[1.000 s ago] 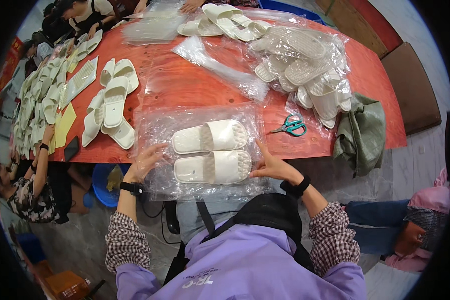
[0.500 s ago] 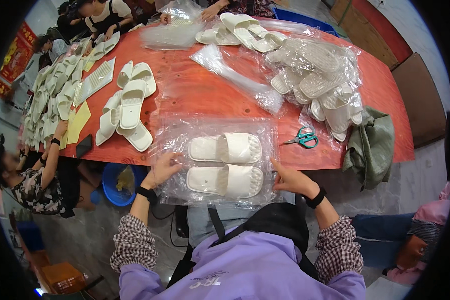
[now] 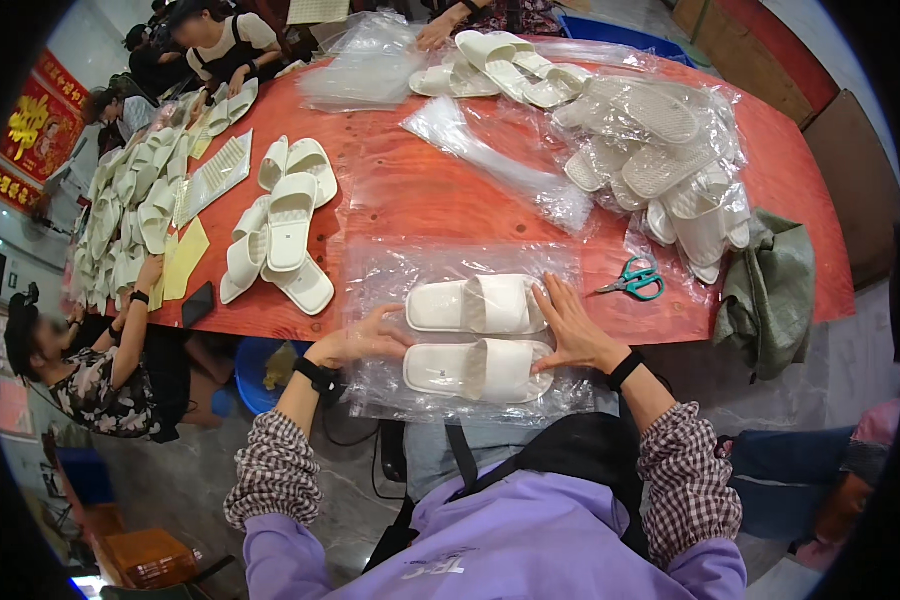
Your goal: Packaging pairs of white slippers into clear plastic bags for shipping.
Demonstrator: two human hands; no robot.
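Right grip (image 3: 583, 334) has moved onto the slippers (image 3: 475, 303), spread wide, hiding toe edges; left grip (image 3: 356, 342) unclear.

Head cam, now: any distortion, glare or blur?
Head view: fisheye bows the table's edges, corners black; head view: bright glare on the clear bag; head view: scissors and slippers read fairly crisp.
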